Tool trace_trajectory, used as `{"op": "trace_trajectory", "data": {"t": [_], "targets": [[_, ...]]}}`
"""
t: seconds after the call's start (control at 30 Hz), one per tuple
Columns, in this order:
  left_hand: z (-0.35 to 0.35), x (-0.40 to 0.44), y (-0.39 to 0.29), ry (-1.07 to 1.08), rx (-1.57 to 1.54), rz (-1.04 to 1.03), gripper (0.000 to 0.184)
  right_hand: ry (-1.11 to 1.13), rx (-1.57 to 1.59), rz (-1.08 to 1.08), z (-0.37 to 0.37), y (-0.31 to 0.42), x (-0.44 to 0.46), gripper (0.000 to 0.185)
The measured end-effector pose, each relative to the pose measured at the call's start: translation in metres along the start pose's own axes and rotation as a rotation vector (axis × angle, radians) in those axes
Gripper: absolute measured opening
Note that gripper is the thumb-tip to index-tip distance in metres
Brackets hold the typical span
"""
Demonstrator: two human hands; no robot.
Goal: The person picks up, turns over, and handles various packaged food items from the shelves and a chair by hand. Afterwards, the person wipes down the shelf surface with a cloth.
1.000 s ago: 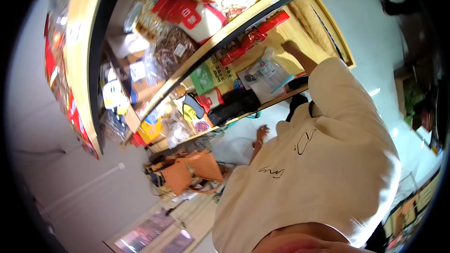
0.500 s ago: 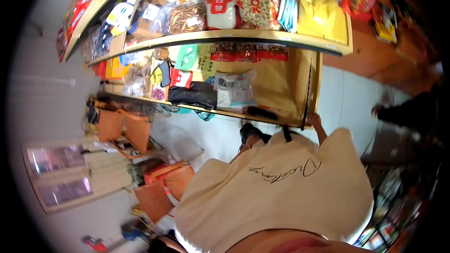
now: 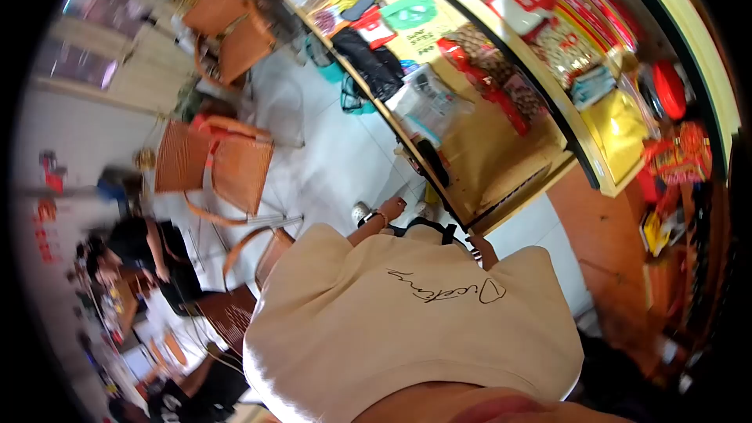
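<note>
Reading "Super": green-and-cream packet [image 3: 420,25]
Left hand [image 3: 392,207]: grip unclear
Right hand [image 3: 476,243]: withdrawn to pale wooden shelf's [image 3: 486,160] corner, grip hidden

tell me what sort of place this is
Perhaps a small food shop, though a home can't be ruled out: wooden shelves hold many food bags, and orange chairs stand nearby.

Smooth wooden shelf [image 3: 487,155], glossy plastic bag [image 3: 368,63], matt cloth sweatshirt [image 3: 415,321]
</note>
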State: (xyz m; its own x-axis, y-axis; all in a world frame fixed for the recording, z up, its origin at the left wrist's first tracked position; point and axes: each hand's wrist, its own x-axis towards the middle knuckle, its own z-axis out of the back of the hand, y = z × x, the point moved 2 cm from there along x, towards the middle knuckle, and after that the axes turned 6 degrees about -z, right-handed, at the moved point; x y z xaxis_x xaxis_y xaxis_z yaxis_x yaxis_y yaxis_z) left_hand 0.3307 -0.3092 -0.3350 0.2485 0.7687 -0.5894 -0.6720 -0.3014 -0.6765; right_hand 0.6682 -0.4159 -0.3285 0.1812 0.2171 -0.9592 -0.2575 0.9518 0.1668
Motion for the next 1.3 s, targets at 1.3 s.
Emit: {"op": "trace_trajectory", "data": {"t": [1.3], "targets": [[-0.075,-0.362,0.325,-0.754,-0.647,0.617,0.028,0.212,-0.750,0.519,-0.295,0.092,0.006,0.033]]}}
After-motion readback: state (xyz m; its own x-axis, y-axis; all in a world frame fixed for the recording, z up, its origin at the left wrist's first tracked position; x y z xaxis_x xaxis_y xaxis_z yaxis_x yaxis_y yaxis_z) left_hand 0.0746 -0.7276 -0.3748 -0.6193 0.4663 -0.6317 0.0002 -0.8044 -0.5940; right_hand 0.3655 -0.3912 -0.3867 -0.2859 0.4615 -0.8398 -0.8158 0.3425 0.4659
